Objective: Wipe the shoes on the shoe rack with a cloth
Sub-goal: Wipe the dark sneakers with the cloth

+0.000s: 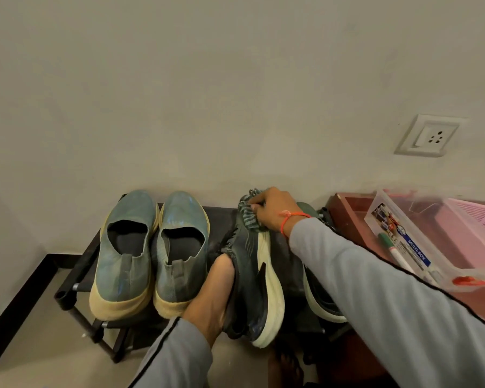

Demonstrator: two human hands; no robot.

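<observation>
Cloth (pixel 249 212), striped and bunched, sits gripped in the right hand (pixel 275 211), pressed onto the toe of a dark sneaker (pixel 252 275) tipped on its side atop the shoe rack (pixel 76 264). The left hand (pixel 216 292) reaches into that sneaker's opening (fingers hidden, so I cannot tell their grip). A blue-green slip-on pair (pixel 154 247) stands just beside it.

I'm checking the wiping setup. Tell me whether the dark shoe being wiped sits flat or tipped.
Tipped. The dark shoe lies on its side, pale sole edge facing right; the left hand reaches into it.
</observation>
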